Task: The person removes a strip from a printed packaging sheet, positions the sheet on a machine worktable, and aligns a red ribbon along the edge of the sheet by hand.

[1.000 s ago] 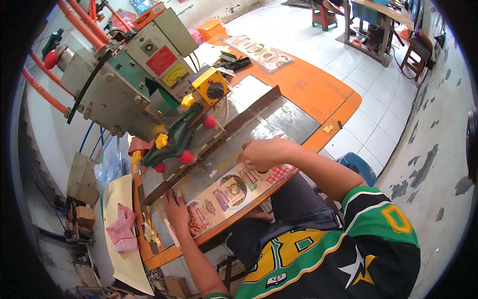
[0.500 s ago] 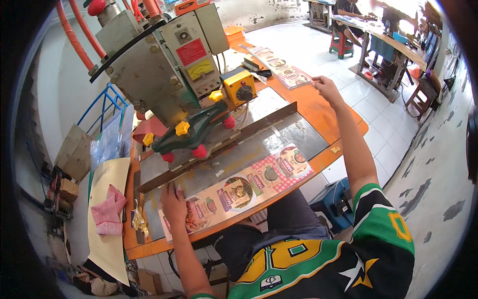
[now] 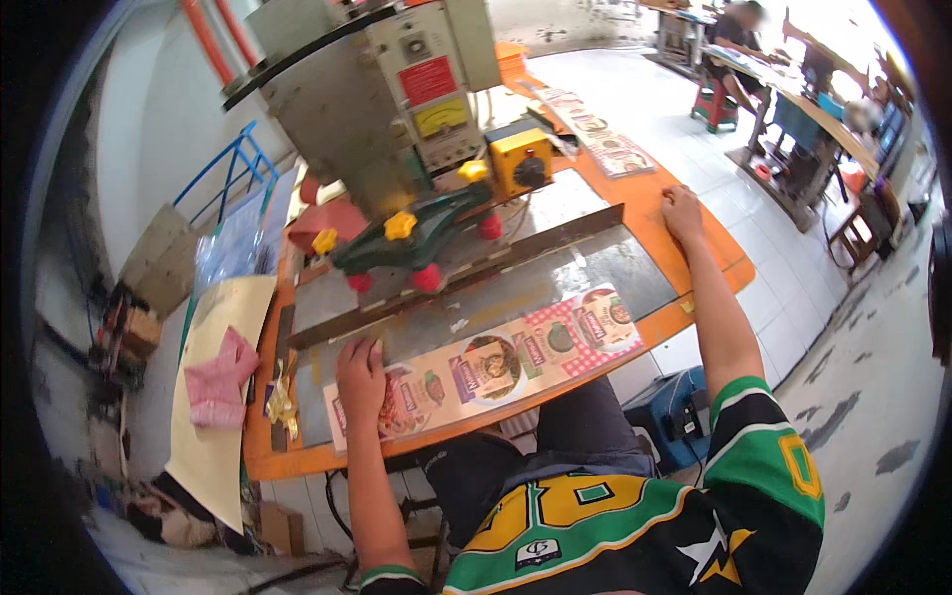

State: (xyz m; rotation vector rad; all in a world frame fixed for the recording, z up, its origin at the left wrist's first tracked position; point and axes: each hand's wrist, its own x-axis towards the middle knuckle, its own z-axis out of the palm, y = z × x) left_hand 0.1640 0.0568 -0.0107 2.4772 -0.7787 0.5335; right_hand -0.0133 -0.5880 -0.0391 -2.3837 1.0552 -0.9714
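My left hand [image 3: 361, 375] lies flat on the left end of a long printed plastic strip [image 3: 496, 365] with food pictures, which lies along the near edge of a grey metal plate [image 3: 555, 283]. My right hand [image 3: 682, 210] rests palm down on the orange table [image 3: 709, 253] at the plate's right end, holding nothing. Behind the strip a dark metal bar [image 3: 466, 278] runs across the plate under a grey press machine [image 3: 387, 94] with yellow and red knobs.
A stack of printed sheets [image 3: 605, 149] lies at the table's far right. A pink cloth [image 3: 220, 377] sits on a cream board at the left. A blue box [image 3: 669, 416] stands under the table. Other people sit at benches at the back right [image 3: 739, 40].
My right hand left the strip, reached out to the far right, and now rests on the orange table nearer the plate's end. My left hand has stayed on the strip.
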